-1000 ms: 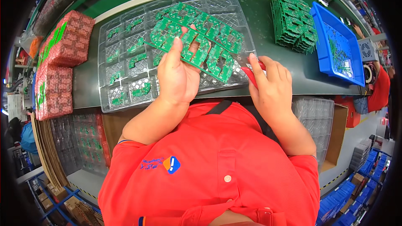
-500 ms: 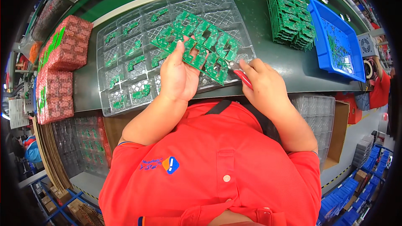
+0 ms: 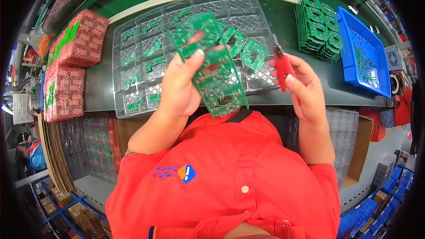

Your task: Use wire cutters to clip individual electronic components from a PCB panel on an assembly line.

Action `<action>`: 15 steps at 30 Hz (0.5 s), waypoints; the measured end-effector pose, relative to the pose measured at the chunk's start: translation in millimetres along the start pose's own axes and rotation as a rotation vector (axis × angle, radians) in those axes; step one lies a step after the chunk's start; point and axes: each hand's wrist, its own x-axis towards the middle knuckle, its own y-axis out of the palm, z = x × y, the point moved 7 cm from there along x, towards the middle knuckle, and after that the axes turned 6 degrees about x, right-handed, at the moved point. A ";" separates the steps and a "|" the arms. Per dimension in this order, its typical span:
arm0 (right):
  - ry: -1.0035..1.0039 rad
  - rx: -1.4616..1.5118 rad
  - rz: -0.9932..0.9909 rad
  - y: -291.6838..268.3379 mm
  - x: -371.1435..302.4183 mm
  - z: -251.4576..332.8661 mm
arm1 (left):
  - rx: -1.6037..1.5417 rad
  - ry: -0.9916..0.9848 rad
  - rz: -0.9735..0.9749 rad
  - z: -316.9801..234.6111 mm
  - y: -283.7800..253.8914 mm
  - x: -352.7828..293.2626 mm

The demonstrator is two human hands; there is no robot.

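My left hand (image 3: 183, 82) is closed on a green circuit board panel (image 3: 217, 77), thumb on its near face, and holds it steeply tilted and partly blurred. Beyond the panel a row of green board sections (image 3: 248, 51) extends to the right over the tray; whether it is joined to the held panel I cannot tell. Closed around red-handled cutters (image 3: 283, 68), my right hand (image 3: 308, 88) is apart from the boards, with the metal jaws pointing up. Beneath the boards is a clear plastic compartment tray (image 3: 126, 73), with small green boards (image 3: 155, 64) in several compartments at left.
Pink bubble-wrapped stacks (image 3: 66, 88) stand at the left of the dark bench. At right are a stack of green panels (image 3: 318, 28) and a blue bin (image 3: 349, 68) with green scraps inside. More clear trays (image 3: 343, 124) sit below the bench edge.
My right hand has drawn the cutters away from the panel, to the right, and turned their jaws upward. My left hand has tipped the panel from lying nearly flat to steep.
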 end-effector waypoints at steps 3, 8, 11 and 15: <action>-0.049 0.033 0.059 29.6 2.2 9.4 | 0.031 0.022 0.094 2.5 17.2 -7.8; -0.158 -0.028 0.136 45.7 3.2 20.8 | 0.044 0.045 0.256 -0.3 34.0 -13.4; -0.160 -0.055 0.145 43.0 2.9 21.7 | 0.008 0.001 0.264 1.9 33.2 -11.7; -0.149 -0.086 0.149 38.4 2.5 22.0 | -0.018 -0.052 0.254 6.8 34.3 -10.2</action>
